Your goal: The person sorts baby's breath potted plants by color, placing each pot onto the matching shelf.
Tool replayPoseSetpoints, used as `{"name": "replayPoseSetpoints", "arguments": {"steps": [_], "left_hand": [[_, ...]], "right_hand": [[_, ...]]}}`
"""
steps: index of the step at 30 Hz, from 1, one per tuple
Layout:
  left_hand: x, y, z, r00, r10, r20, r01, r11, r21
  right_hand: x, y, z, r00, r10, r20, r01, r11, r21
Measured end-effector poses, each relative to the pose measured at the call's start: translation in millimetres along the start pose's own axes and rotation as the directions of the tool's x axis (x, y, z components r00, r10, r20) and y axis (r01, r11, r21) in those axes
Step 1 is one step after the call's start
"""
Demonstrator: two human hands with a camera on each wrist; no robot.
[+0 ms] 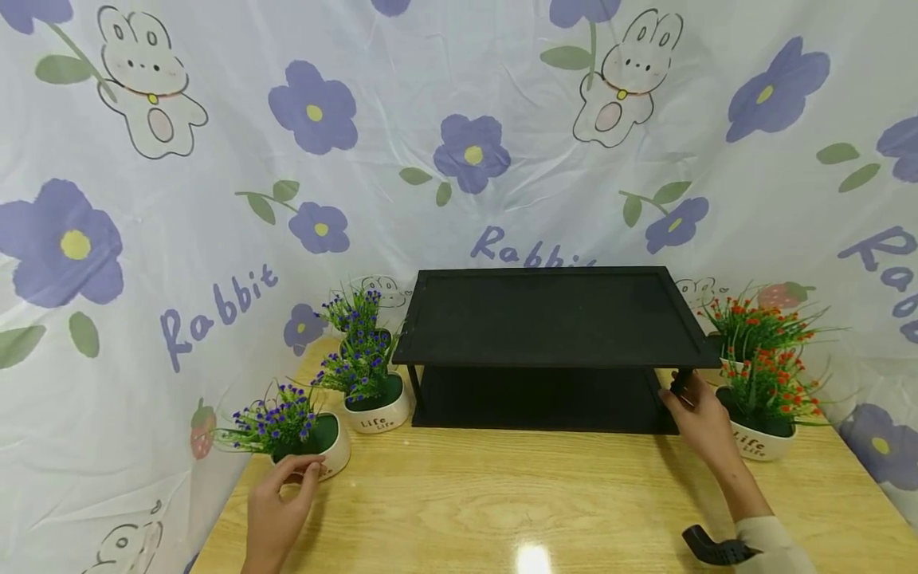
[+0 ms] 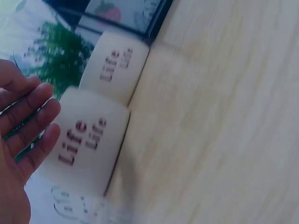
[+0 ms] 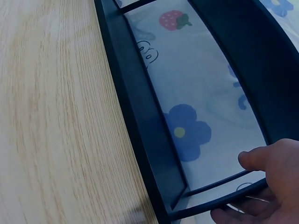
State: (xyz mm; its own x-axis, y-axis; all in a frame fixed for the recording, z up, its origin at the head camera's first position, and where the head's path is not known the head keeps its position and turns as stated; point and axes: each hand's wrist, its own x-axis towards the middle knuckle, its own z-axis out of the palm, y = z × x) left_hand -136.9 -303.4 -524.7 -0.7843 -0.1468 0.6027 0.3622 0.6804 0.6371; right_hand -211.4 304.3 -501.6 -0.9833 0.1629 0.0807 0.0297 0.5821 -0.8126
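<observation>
A black two-tier shelf (image 1: 545, 319) stands on the wooden table, its lower board just above the tabletop. My right hand (image 1: 703, 422) grips the shelf's right front post; in the right wrist view the thumb (image 3: 257, 159) is on the inner side and the fingers wrap the outer side. On the left, my left hand (image 1: 278, 506) is at the front of a white oval pot (image 1: 340, 450) with purple flowers (image 1: 281, 416). Its fingers (image 2: 39, 149) are loosely extended in front of the pot in the left wrist view, partly covering it.
Behind that pot are another white pot (image 1: 380, 416) and a third purple-flowered plant (image 1: 353, 312), close to the shelf's left end. Two orange-flowered plants stand on the right, the front one in a white pot (image 1: 766, 445). A rabbit-print cloth (image 1: 402, 96) hangs behind the table (image 1: 459, 494).
</observation>
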Motion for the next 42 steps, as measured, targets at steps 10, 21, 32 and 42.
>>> {"name": "replayPoseSetpoints", "arguments": {"steps": [10, 21, 32, 42], "left_hand": [[-1.7, -19.4, -19.0, 0.962, -0.219, -0.163, 0.232, 0.970, 0.071], [5.7, -38.9, -18.7, 0.812, -0.571, 0.122, 0.573, 0.819, 0.022], [20.5, -60.7, -14.1, 0.812, -0.454, 0.366, 0.543, 0.818, -0.190], [20.3, -67.6, -13.9, 0.830, -0.390, 0.399, 0.507, 0.826, -0.248]], "right_hand": [[1, 0, 1.6, 0.999, -0.043, -0.027, 0.042, 0.999, -0.027], [3, 2, 4.7, 1.000, -0.006, -0.013, 0.006, 1.000, -0.024], [9, 9, 8.5, 0.998, -0.025, -0.057, 0.023, 0.999, -0.023], [13, 16, 9.4, 0.986, -0.068, -0.151, 0.056, 0.995, -0.080]]}}
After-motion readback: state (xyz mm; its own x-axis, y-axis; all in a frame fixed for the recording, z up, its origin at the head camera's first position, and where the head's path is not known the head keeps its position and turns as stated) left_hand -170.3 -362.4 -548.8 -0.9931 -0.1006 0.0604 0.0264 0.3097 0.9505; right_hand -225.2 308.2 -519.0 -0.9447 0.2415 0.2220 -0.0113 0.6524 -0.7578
